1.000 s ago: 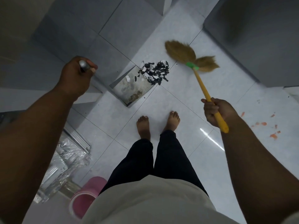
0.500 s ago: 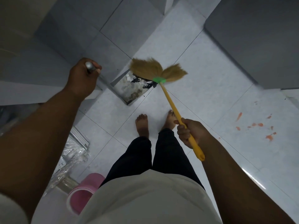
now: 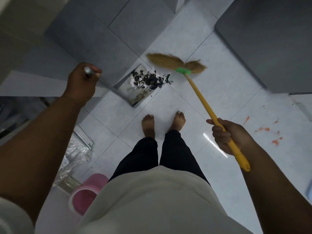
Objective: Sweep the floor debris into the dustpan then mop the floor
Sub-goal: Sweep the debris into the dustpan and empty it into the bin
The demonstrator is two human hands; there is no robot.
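Fingers grip yellow-handled straw broom.

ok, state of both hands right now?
Left hand: gripping the dustpan handle.
Right hand: gripping the broom handle.

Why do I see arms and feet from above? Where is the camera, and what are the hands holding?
The camera sits on the person's head and looks down, so you see their arms, legs and bare feet on the white floor. No robot, just two hands. The right hand grips a yellow broom, its straw end beside a heap of black and white scraps. Most scraps lie in the grey dustpan; a few sit at its edge. The left hand grips a silver handle that seems to be the dustpan's. Orange spots mark the floor on the right, and a pink bucket stands at lower left.
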